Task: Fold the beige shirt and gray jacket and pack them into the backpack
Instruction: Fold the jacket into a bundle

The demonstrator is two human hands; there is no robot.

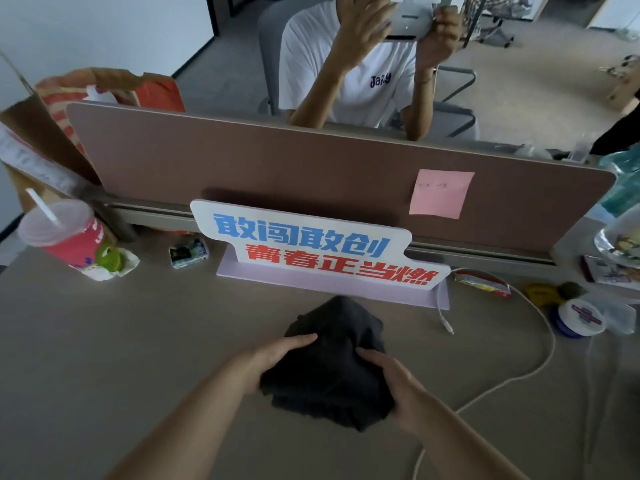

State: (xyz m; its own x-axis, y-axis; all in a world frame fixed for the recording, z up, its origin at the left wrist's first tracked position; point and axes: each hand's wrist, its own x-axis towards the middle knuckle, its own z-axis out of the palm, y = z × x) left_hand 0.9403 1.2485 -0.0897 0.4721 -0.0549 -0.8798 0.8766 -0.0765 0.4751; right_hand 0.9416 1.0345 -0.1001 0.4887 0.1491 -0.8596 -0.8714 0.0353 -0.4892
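**Office desk (138,341), gray jacket (332,368) bundled between both hands**

The pale desk runs up to a brown partition (277,161) with a pink sticky note (440,194) stuck to its right half. A white sign (311,251) with blue and red lettering stands against the foot of the partition. At far left, a pink cup (65,233) with a lid and straw sits in front of a brown paper bag (45,133). A white cable (540,323) loops across the right side of the desk, past a snack packet (483,282) and a round white tub (581,317). Beyond the partition sits a person in a white T-shirt (346,81), both hands raised.

The gray jacket lies in a dark, rumpled bundle on the desk, just in front of the sign and near the wearer. The left hand (277,355) grips its left edge, thumb laid across the top and fingers tucked beneath the cloth. The right hand (394,382) holds the right edge the same way, thumb on top and fingers hidden under the fabric.
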